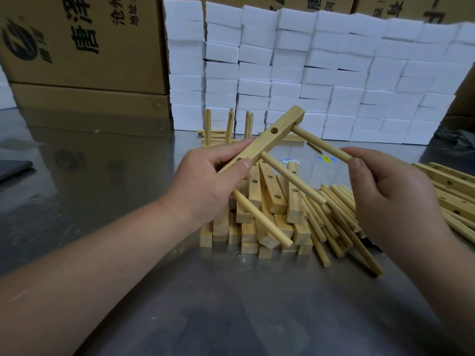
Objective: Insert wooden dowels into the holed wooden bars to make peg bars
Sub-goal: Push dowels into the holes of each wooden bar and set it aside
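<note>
My left hand [205, 181] grips the bar [272, 136] above the middle pile [267, 201], so I should push the dowel [321, 145] pinched in my right hand [393, 196] straight into its far end, twisting lightly.

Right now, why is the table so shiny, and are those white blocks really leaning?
Head view: the metal table mirrors the cardboard boxes; the wide lens tilts the white block stack at right; the held bar, left hand and right hand look sharp.
</note>
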Tool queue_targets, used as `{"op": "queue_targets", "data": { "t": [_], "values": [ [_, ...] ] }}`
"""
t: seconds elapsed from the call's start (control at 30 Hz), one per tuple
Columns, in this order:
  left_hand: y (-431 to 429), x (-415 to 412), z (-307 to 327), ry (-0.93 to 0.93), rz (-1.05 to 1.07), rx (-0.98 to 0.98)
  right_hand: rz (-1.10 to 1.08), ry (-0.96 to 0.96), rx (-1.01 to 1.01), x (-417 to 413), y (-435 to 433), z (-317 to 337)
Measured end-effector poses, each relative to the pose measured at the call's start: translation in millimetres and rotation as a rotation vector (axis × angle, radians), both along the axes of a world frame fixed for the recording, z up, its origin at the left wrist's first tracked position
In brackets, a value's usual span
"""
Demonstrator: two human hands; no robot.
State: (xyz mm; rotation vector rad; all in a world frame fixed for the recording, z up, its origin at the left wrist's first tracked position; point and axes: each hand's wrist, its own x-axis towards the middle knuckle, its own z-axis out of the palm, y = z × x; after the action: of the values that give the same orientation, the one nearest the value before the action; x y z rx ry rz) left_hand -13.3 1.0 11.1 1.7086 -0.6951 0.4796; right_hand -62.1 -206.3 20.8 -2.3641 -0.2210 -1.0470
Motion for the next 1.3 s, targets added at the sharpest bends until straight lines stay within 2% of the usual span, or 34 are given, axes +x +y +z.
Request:
{"op": "queue_targets", "data": {
  "t": [0.57, 0.73, 1.0, 1.3],
  "values": [
    [-1.7, -1.1, 0.1, 0.015, -0.005, 0.015, 0.035, 0.033, 0.022, -2.0, 3.1, -1.4],
    [-2.4, -1.7, 2.5, 0.015, -0.027, 0.017, 0.067, 0.042, -0.034, -4.2, 6.4, -0.6],
    [-1.8, -4.1, 5.4, 0.027, -0.04, 0.049, -0.048, -0.013, -0.141, -2.1, 1.6, -0.2],
    [-1.2, -5.2, 7.4, 0.032, -0.042, 0.082, 0.004, -0.026, -0.107, -1.0, 0.0, -5.1]
  ]
}}
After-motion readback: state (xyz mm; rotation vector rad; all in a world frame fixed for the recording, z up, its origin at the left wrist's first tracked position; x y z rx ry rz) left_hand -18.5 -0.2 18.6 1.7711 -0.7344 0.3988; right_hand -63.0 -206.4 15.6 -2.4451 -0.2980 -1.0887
